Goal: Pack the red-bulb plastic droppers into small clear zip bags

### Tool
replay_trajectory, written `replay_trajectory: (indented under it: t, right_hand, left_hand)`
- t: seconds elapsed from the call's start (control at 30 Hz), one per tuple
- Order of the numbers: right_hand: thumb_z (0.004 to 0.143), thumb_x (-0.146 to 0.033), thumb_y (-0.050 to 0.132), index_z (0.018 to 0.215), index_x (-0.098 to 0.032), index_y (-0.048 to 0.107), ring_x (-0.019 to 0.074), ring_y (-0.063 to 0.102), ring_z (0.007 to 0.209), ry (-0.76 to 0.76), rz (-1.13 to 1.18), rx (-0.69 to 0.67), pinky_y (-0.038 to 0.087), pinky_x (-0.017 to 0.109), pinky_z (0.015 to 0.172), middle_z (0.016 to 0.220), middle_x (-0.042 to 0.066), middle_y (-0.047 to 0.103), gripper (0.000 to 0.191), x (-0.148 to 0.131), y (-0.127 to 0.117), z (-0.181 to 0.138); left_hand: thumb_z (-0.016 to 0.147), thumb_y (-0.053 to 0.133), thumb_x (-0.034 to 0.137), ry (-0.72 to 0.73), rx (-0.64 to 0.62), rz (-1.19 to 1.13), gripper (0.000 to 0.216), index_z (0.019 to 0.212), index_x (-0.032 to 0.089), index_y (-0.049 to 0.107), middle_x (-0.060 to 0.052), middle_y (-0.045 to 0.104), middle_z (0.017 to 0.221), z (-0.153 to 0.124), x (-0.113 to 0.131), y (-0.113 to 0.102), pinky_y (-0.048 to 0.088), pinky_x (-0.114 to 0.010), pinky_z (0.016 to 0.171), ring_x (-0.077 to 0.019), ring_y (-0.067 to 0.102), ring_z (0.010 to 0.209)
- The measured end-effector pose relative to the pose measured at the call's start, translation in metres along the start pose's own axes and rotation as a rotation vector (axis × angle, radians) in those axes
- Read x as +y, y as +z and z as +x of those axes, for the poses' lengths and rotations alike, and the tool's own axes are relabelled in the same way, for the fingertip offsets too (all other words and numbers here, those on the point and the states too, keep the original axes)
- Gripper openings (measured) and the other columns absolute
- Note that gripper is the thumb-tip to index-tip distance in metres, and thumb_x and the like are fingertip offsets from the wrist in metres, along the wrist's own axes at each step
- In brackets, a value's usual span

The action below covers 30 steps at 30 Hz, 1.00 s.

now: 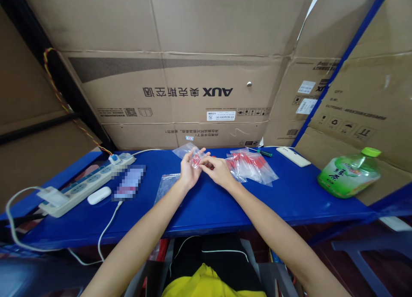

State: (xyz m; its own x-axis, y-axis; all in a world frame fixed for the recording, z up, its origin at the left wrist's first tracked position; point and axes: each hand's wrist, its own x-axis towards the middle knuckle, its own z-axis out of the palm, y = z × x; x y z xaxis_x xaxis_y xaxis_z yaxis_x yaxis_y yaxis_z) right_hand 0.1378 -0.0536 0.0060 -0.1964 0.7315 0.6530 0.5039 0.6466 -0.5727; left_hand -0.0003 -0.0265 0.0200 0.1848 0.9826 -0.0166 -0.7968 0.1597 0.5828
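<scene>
My left hand [189, 172], palm turned up, holds a small clear zip bag [182, 150] with red material showing in it. The fingers of my right hand [219, 171] are pinched together against the bag's right side, close to my left fingertips. What that pinch holds is too small to make out. Just right of my hands lies a pile of clear bags with red contents [252, 166]. Other clear bags [165, 189] rest flat on the blue table [206, 207], left of my left forearm.
A power strip [93, 181], a white earphone case [99, 195] and a blurred-out phone [129, 183] with a cable occupy the left side. Toward the right are a green-handled screwdriver [264, 153], a white power bank [293, 156] and a green bottle [349, 174]. Cardboard [193, 74] walls the back.
</scene>
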Motion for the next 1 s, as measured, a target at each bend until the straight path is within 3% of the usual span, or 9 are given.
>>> replay_trajectory:
  t: [0.1, 0.33, 0.57, 0.7, 0.87, 1.0]
  right_hand:
    - [0.092, -0.026, 0.072, 0.089, -0.024, 0.072, 0.0161, 0.066, 0.072, 0.039, -0.06, 0.057, 0.047, 0.027, 0.072, 0.085, -0.001, 0.077, 0.004, 0.0, -0.001, 0.001]
    - [0.09, -0.032, 0.073, 0.075, -0.023, 0.059, 0.015, 0.059, 0.067, 0.121, -0.17, 0.136, 0.038, 0.027, 0.066, 0.074, -0.003, 0.067, 0.023, -0.002, -0.003, 0.002]
    - [0.088, -0.04, 0.077, 0.072, -0.023, 0.049, 0.0149, 0.054, 0.066, 0.159, -0.283, 0.19, 0.031, 0.028, 0.062, 0.073, -0.003, 0.063, 0.036, -0.007, -0.006, 0.002]
    - [0.092, -0.045, 0.071, 0.078, -0.024, 0.053, 0.016, 0.057, 0.07, 0.121, -0.23, 0.164, 0.036, 0.028, 0.066, 0.078, -0.001, 0.065, 0.031, -0.004, -0.01, 0.004]
    - [0.099, -0.036, 0.058, 0.094, -0.023, 0.062, 0.0167, 0.06, 0.071, 0.146, -0.222, 0.187, 0.04, 0.028, 0.068, 0.082, 0.0, 0.067, 0.014, 0.006, -0.026, 0.009]
    - [0.094, -0.027, 0.066, 0.1, -0.024, 0.069, 0.0208, 0.064, 0.084, 0.158, -0.389, -0.015, 0.042, 0.029, 0.073, 0.091, 0.002, 0.074, 0.008, 0.016, -0.034, 0.008]
  left_hand:
    - [0.091, 0.056, 0.024, -0.024, -0.026, 0.006, 0.028, 0.119, 0.019, 0.058, -0.014, 0.076, 0.125, 0.0, -0.002, 0.0, 0.057, -0.052, 0.103, -0.031, 0.076, 0.111]
    - [0.089, 0.051, 0.023, -0.103, -0.089, 0.008, 0.035, 0.121, 0.015, 0.063, -0.018, 0.073, 0.132, -0.003, 0.002, 0.003, 0.061, -0.051, 0.094, -0.031, 0.076, 0.104]
    - [0.085, 0.054, 0.022, -0.155, -0.088, -0.013, 0.038, 0.121, 0.014, 0.065, -0.019, 0.072, 0.133, -0.004, 0.001, 0.003, 0.059, -0.055, 0.103, -0.0341, 0.073, 0.117]
    - [0.088, 0.051, 0.022, -0.149, -0.046, -0.051, 0.037, 0.121, 0.013, 0.064, -0.021, 0.07, 0.138, -0.004, 0.005, 0.006, 0.058, -0.059, 0.105, -0.0369, 0.069, 0.127]
    - [0.088, 0.049, 0.02, -0.127, -0.066, -0.178, 0.06, 0.147, 0.01, 0.051, -0.024, 0.062, 0.148, -0.005, 0.026, 0.006, 0.057, -0.058, 0.109, -0.0375, 0.061, 0.139]
    - [0.089, 0.047, 0.021, -0.103, -0.116, -0.241, 0.071, 0.158, 0.005, 0.039, -0.025, 0.057, 0.153, -0.006, 0.043, 0.005, 0.057, -0.047, 0.113, -0.0337, 0.056, 0.144]
